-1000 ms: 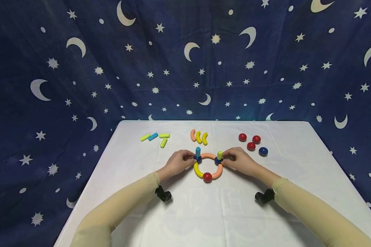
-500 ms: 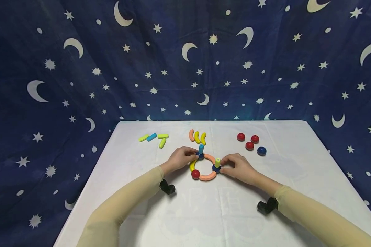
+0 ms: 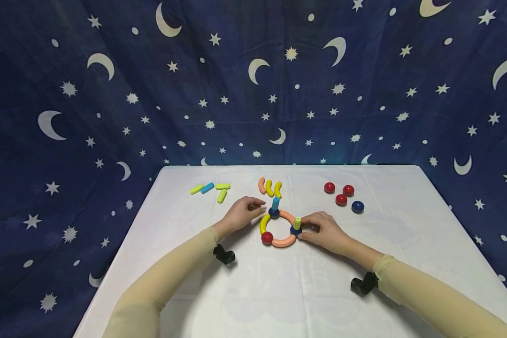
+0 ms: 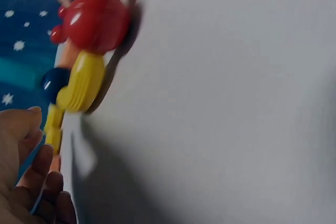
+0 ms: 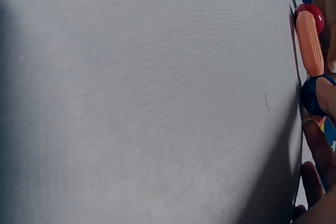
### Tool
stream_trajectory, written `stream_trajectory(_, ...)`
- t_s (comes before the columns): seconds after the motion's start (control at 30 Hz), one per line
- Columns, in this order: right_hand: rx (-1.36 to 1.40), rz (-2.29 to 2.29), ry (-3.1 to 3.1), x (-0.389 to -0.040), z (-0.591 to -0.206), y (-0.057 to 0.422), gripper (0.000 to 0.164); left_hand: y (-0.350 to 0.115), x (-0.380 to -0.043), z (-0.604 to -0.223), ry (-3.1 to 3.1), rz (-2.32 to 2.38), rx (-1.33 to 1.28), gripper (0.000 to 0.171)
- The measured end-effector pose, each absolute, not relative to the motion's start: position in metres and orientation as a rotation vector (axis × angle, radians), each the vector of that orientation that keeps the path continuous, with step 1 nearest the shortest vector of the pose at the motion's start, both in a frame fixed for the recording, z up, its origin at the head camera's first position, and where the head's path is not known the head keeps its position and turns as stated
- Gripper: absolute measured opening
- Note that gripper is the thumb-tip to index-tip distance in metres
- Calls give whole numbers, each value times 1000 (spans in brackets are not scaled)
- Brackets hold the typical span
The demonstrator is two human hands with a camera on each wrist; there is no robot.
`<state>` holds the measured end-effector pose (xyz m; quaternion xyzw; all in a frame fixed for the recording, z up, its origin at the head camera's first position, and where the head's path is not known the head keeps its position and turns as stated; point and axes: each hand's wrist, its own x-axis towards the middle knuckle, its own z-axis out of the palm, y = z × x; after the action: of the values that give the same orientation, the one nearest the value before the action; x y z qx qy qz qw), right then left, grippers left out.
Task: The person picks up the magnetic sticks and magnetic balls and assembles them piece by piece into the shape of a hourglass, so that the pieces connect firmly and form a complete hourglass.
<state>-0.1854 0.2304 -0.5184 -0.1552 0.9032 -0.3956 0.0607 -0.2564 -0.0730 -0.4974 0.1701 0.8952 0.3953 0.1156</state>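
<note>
Sleeves run out of frame at seven and four o'clock in the head view. At the right wrist view's three o'clock, a thumb hides part of a navy ball. The left grip is cropped at eight o'clock in the left wrist view, where a blue rod blurs at nine.

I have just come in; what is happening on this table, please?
A person is handling a ring of three curved sticks and three balls on a white table. The right hand holds the dark blue ball under an upright lime stick. The left hand, holding nothing, is beside the other dark blue ball, which bears a light blue stick. Spare straight sticks, spare curved sticks and spare balls lie farther back in separate groups.
</note>
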Motion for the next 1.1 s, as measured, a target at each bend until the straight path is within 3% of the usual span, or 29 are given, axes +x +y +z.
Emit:
stream_trajectory(0.67,-384,-1354,2627,-185,-527,235,44,-185,-300,-467,2957,1203,176,37)
stream_trajectory(1.1,-388,-1352,2618,-186,-527,232,45,-237,-308,-482,3019,1049,-192,41)
